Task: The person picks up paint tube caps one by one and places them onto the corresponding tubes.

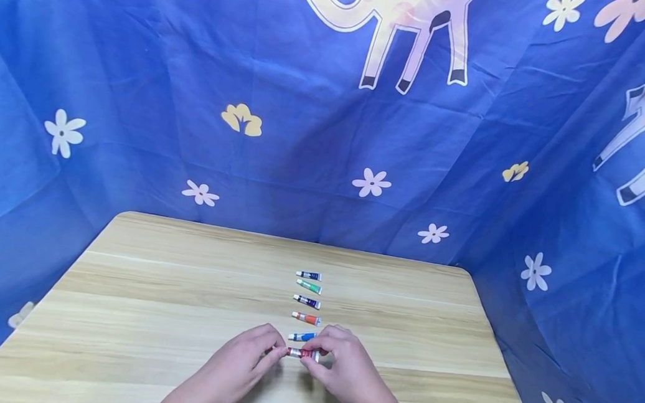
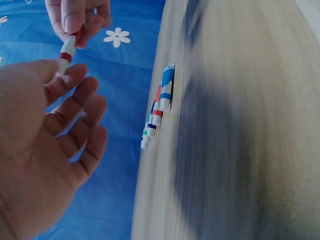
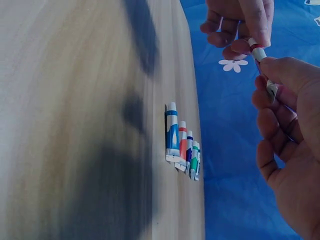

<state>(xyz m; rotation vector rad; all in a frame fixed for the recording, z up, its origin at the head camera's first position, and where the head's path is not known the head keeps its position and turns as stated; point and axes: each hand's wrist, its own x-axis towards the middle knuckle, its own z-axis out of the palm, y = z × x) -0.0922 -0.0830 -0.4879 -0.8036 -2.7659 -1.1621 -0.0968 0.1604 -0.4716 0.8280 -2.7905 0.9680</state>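
A dark red paint tube (image 1: 296, 352) is held between both hands, raised off the table. My left hand (image 1: 244, 359) pinches its white cap between thumb and index finger, as the left wrist view shows on the cap (image 2: 62, 65). The tube's body is gripped by my right hand (image 1: 347, 365), thumb against fingers near the crimped end (image 3: 272, 89). Just beyond the hands a blue paint tube (image 1: 302, 337) lies on the table. Past it in a column lie an orange-red tube (image 1: 307, 318), a dark blue tube (image 1: 307, 301), a green tube (image 1: 309, 285) and another dark tube (image 1: 310, 275).
The light wood-grain table (image 1: 182, 279) has rounded far corners. Behind it and along both sides hangs a blue cloth (image 1: 305, 131) printed with flowers and animals. The caps of the lying tubes point left in the head view.
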